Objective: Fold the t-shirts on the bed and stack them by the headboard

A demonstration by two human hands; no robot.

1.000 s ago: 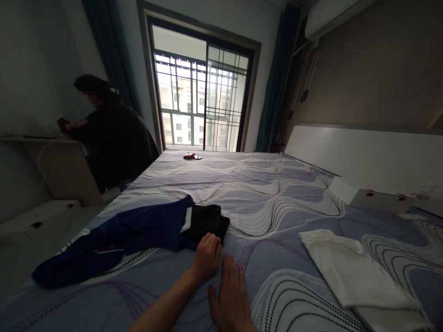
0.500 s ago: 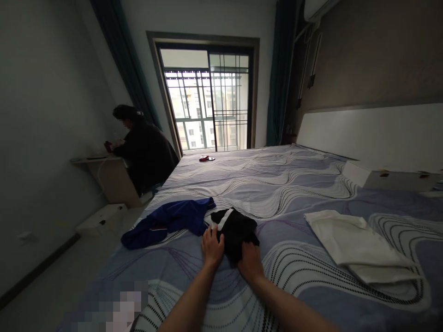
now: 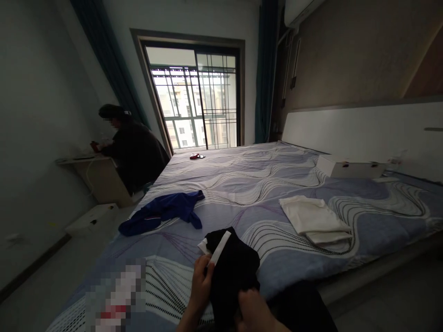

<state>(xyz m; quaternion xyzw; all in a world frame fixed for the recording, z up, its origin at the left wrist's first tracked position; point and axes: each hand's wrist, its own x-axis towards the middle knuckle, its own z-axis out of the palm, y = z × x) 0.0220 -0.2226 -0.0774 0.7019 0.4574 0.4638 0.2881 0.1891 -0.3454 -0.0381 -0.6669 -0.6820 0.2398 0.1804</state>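
Note:
A black garment [image 3: 232,272] with a white stripe hangs over the near edge of the bed [image 3: 249,180]. My left hand [image 3: 200,286] grips its left side beside the stripe, fingers closed on the cloth. At the bottom of the view my right hand [image 3: 252,310] holds its lower right part. A crumpled blue garment [image 3: 162,211] lies on the bed to the left, apart from both hands. To the right rests a folded white cloth [image 3: 313,218].
Another person [image 3: 133,150] sits at a small desk [image 3: 92,170] by the window, left of the bed. A white box [image 3: 349,168] lies near the headboard. Small red and dark items [image 3: 196,156] sit at the bed's far edge. Bare floor lies left and right of the bed.
Both hands took hold of the black garment and pulled it away from the blue one toward the near edge of the bed. The view has drawn back.

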